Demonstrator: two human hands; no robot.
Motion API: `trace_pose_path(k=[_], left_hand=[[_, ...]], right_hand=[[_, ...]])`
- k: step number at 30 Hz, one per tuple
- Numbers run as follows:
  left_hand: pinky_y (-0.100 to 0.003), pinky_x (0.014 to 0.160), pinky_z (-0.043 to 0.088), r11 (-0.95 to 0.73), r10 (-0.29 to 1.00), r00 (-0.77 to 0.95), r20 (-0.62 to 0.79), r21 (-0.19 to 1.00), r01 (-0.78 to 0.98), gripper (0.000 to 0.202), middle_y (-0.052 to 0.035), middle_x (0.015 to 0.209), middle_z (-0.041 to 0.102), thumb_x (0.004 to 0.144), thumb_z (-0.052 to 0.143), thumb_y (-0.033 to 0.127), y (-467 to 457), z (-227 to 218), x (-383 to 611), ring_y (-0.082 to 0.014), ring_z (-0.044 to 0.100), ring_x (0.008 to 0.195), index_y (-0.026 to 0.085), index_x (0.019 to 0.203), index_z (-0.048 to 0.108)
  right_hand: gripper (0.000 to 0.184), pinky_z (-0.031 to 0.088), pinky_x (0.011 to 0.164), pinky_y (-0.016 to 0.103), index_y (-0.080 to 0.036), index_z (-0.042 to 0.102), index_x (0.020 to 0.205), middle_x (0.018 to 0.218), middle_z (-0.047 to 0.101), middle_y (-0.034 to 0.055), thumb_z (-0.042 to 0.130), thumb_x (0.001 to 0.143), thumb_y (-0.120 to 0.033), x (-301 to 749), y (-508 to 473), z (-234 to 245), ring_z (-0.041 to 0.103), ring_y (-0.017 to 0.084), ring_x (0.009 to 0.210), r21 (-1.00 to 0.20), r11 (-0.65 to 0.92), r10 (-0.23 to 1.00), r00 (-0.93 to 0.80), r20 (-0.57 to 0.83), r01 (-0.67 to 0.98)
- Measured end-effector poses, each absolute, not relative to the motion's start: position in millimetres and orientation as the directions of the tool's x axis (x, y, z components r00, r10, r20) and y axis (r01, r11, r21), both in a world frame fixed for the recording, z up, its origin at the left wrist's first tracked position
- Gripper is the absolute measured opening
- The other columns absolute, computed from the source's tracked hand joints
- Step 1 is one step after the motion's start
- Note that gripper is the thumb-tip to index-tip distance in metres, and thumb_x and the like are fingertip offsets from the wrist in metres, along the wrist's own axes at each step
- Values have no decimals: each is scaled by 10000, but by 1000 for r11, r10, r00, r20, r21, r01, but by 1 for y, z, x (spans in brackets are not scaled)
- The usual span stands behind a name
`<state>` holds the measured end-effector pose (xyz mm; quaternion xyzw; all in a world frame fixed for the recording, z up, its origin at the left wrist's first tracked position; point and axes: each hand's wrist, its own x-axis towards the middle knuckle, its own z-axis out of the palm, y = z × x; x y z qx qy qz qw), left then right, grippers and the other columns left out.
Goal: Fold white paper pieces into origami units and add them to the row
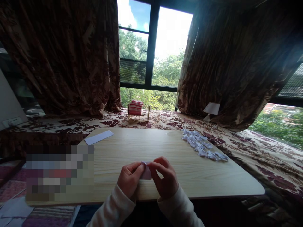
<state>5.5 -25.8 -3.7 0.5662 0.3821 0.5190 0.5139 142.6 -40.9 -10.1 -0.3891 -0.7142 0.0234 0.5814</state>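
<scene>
Pinching paper (146,173) near table's front edge (201,197), both hands' grip (seemingly) closed.

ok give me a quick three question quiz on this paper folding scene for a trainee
1. True or false: the left hand and the right hand both pinch the same small pale paper piece.
2. Where does the pile of folded paper pieces lie on the wooden table?
A. near edge, by the wrists
B. far right part
C. far left corner
3. Fill in: the flat white paper strip lies at the table's far ____ side.

Key: 1 true. 2 B. 3 left.
</scene>
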Motion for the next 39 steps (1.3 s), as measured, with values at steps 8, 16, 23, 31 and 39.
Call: trace_pose_path(k=[8,16,23,31,39], left_hand=[[-219,572,401,-159,970,165,180,979,-130,223,-12,631,635,767,572,313,-24,-9,4,-130,516,618,134,742,703],[-218,548,398,-164,973,139,185,975,-148,275,2,546,579,765,555,316,-21,-10,3,-119,493,566,132,581,645],[-223,584,420,-173,976,114,187,977,-120,251,-22,612,649,745,588,345,-21,-9,5,-139,534,617,131,719,717],[-226,575,415,-193,977,77,199,978,-82,238,-19,618,650,746,594,332,-24,-7,6,-143,533,617,129,740,718],[-230,577,416,-226,971,60,233,969,-96,232,-15,615,641,746,593,325,-23,-8,6,-142,535,610,129,675,695]], right_hand=[[265,428,597,300,-228,652,940,751,531,47,489,800,-71,142,-41,-11,486,173,699,-366,685,541,-102,835,630],[259,418,569,289,-227,669,919,726,537,53,473,821,-90,140,-45,-7,474,171,671,-306,662,526,-133,840,685],[272,435,596,302,-234,653,922,763,535,46,471,795,-78,141,-41,-11,494,172,698,-358,671,550,-112,828,649],[123,455,686,349,-184,619,814,801,547,59,507,774,-153,139,-46,-4,529,195,766,-453,665,579,-27,815,594],[80,449,694,342,-190,568,741,784,539,46,523,755,-126,140,-43,-9,521,190,768,-482,642,595,10,804,596]])
